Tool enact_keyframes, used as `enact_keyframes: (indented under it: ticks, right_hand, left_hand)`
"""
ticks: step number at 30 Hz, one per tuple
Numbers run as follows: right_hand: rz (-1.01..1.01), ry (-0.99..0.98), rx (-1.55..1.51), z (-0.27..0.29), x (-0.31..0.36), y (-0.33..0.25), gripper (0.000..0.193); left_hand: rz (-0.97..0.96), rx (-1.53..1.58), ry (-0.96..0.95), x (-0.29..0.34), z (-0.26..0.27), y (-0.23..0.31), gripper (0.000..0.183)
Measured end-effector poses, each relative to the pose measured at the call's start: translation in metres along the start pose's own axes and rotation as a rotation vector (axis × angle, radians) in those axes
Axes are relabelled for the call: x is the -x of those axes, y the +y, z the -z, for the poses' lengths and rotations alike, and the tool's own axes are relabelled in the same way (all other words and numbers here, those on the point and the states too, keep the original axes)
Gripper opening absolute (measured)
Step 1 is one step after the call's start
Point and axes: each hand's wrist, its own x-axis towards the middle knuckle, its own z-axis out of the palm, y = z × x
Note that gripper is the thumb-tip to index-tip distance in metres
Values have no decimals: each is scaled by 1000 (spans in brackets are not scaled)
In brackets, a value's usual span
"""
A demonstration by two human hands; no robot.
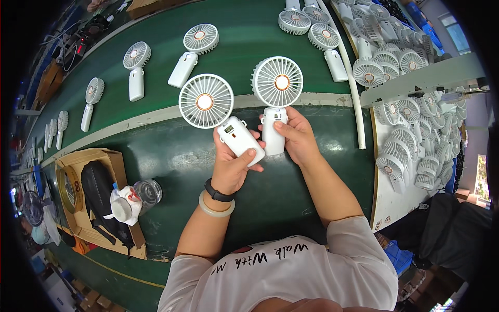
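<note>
Two white handheld fans are held up side by side over the green bench. My left hand [231,164] is closed round the handle of the left fan [240,140], thumb along its lower front; a small dark display shows near the handle's top. In my right hand [297,136] is the other fan [274,136], its handle upright, with my thumb pressed on the front just below its display. Both round grilles have a copper-coloured ring at the centre and point upward. The two handles nearly touch at their lower ends. My fingers behind the handles are partly hidden.
More fans, one of them a white fan [183,69], lie along the green belt [161,93] beyond the bench edge. At right, a white table [395,208] carries piled fans beside a white pole [358,119]. An open cardboard box [122,166] and plastic bottle [149,191] stand at left.
</note>
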Motion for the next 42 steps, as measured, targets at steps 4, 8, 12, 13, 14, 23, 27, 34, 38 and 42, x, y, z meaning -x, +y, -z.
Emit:
enact_keyframes:
  ticks: [4,8,12,13,14,23,27,34,38,42]
  right_hand:
    - [18,19,-7,-3,0,2,40]
    - [6,15,-35,-4,1,-1,41]
    - [-18,-21,9,-3,2,-1,41]
    - [-15,-28,14,-4,4,-1,41]
    - [-12,-36,18,-6,5,0,41]
    - [31,43,-40,-1,2,8,40]
    - [150,11,227,-9,7,17,44]
    - [534,-97,1002,-13,13,9,50]
    - [579,-60,971,-11,13,13,42]
    - [365,-71,694,-15,12,7,26]
  left_hand:
    - [-33,-120,-33,-2,13,-6,45]
    - [71,-62,-49,0,21,-7,37]
    - [20,-77,-100,1,22,-8,35]
    - [0,-80,-128,0,23,-9,35]
    - [8,-52,-112,0,24,-8,36]
    - [-39,97,-128,-3,19,-8,57]
    - [116,157,-120,2,12,-4,76]
    - [130,94,-205,-2,16,-3,79]
    - [113,84,-225,-1,16,-8,63]
    - [133,133,-183,0,22,-10,70]
